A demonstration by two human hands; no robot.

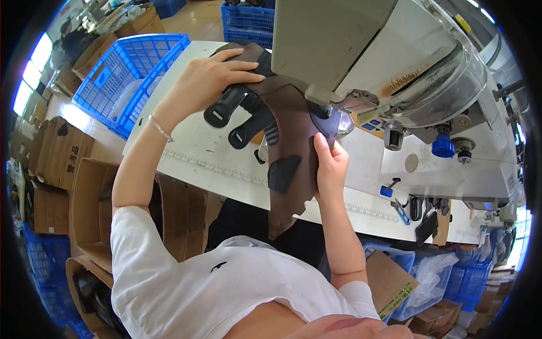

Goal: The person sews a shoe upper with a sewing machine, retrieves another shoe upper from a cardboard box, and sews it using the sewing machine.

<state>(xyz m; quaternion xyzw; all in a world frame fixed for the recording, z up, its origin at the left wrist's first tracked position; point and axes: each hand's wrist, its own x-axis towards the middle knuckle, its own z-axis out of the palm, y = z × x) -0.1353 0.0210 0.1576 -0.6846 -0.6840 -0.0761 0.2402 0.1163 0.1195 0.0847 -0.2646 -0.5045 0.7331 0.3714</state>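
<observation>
A curved brown sheet piece (293, 118) with black parts on it lies under the sewing machine's head, its lower end hanging over the table's near edge. Two black tabs (231, 104), each with a slot, stick out at its inner curve. A dark patch (284, 174) sits lower on the sheet. My left hand (212, 79) rests on the far end, fingers stretched and slightly apart. At the right edge, my right hand (331, 166) pinches the sheet, thumb on top; its fingers are partly hidden. The needle area is mostly hidden behind the machine head.
The large sewing machine (395, 68) looms over the white table (220, 175). Blue-handled snips (402, 212) and other small tools lie to the right. A blue crate (130, 79) stands beyond the table at left. Cardboard boxes (93, 209) crowd the left side.
</observation>
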